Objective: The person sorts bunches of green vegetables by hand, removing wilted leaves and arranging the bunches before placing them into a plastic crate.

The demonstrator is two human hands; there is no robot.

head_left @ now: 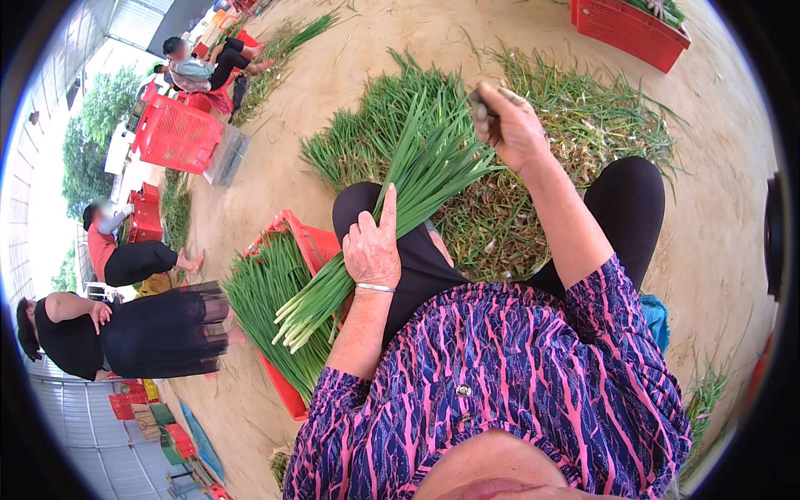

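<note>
My left hand (373,246) grips a bundle of long green leafy stalks (425,167) with pale trimmed bases, held diagonally across my left leg, its index finger stretched along the stalks. My right hand (504,121) is raised just beyond the bundle's leafy tips, fingers curled, with dark smudged fingertips; whether it holds anything is hard to make out. Beside my left arm a red crate (303,236) holds more green stalks (262,300). In front of me, between and beyond my knees, lies a pile of green stalks and dry trimmings (583,108).
At left, a person in a dark skirt (133,333) stands close by; two seated people (125,250) work farther back near red crates (175,133). Another red crate with greens (629,37) stands at top right. A blue item (654,321) sits by my right hip.
</note>
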